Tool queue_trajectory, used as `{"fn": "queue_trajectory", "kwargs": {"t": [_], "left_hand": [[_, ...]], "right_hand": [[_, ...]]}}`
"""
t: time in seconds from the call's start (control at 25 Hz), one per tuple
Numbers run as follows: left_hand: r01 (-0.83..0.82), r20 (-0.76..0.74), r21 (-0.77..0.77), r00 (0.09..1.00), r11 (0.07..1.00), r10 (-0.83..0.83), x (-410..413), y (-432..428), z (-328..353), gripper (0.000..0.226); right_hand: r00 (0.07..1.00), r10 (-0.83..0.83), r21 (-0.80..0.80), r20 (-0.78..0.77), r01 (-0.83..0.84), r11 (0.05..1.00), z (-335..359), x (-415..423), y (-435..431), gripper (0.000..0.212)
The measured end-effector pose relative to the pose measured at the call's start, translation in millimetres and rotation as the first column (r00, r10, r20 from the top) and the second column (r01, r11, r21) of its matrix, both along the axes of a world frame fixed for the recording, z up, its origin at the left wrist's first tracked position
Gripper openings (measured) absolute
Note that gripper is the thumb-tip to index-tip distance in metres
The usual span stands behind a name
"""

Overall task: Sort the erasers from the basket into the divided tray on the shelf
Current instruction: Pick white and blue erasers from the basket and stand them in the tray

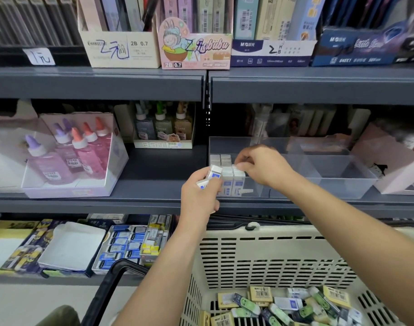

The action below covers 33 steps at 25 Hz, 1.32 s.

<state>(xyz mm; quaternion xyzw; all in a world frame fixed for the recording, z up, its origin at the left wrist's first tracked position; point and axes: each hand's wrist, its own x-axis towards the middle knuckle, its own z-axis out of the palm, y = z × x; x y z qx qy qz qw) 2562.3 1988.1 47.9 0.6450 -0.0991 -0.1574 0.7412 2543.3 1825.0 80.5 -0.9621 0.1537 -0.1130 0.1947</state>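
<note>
Our left hand [199,194] grips spare erasers [213,175] just before the tray [330,182] — a ready supply — while our right hand [262,167] pinches one into its left compartment, the basket [272,245] below holding more.

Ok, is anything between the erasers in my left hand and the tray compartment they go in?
Only your right hand, whose fingers sit over the standing erasers in the tray's left compartment. Otherwise the left hand and its held erasers have an open path.

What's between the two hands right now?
Head view: upright white-and-blue erasers in the left compartment of the divided tray, between left hand and right hand.
</note>
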Motion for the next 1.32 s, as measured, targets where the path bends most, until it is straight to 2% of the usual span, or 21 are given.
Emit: {"fn": "queue_trajectory", "kwargs": {"t": [0.16, 0.24, 0.36, 0.44, 0.52, 0.68, 0.8, 1.04, 1.2, 1.32], "left_hand": [[0.074, -0.062, -0.103, 0.995, 0.992, -0.081, -1, 2, 4, 0.021], [0.125, -0.052, -0.113, 0.99, 0.986, -0.131, -3, 2, 5, 0.02], [0.173, -0.06, -0.101, 0.982, 0.98, -0.179, -5, 2, 5, 0.018], [0.195, -0.062, -0.078, 0.978, 0.978, -0.2, -6, 2, 4, 0.014], [0.204, -0.065, -0.079, 0.976, 0.976, -0.21, -7, 2, 4, 0.012], [0.158, -0.034, -0.061, 0.987, 0.986, -0.16, -6, 4, 3, 0.012], [0.141, -0.013, -0.018, 0.99, 0.99, -0.141, -5, 5, 3, 0.013], [0.317, -0.148, -0.112, 0.932, 0.942, -0.331, -5, 7, 3, 0.022], [0.303, -0.032, -0.075, 0.952, 0.95, -0.306, -6, 5, 2, 0.02], [0.258, 0.088, -0.013, 0.963, 0.966, -0.256, -8, 2, 1, 0.022]], "right_hand": [[0.999, -0.004, -0.03, -0.042, 0.003, 1.0, 1, -1, -1, 0.019], [1.0, 0.005, -0.062, 0.001, -0.005, 0.998, 6, -4, 1, 0.022], [0.979, 0.069, 0.103, 0.194, -0.09, 0.991, 14, -15, 17, 0.019], [0.971, 0.157, 0.159, 0.181, -0.187, 0.97, 15, -23, 28, 0.012], [0.973, 0.183, 0.173, 0.141, -0.206, 0.963, 14, -26, 31, 0.009], [0.979, 0.085, 0.397, 0.186, -0.154, 0.905, 25, -30, 17, 0.014], [0.977, 0.074, 0.45, 0.199, -0.158, 0.879, 29, -35, 13, 0.015], [0.96, 0.156, 0.576, 0.231, -0.264, 0.774, 28, -40, 12, 0.013], [0.973, 0.126, 0.665, 0.191, -0.223, 0.712, 29, -49, 9, 0.012], [0.977, 0.121, 0.664, 0.174, -0.207, 0.718, 31, -51, 10, 0.013]]}}
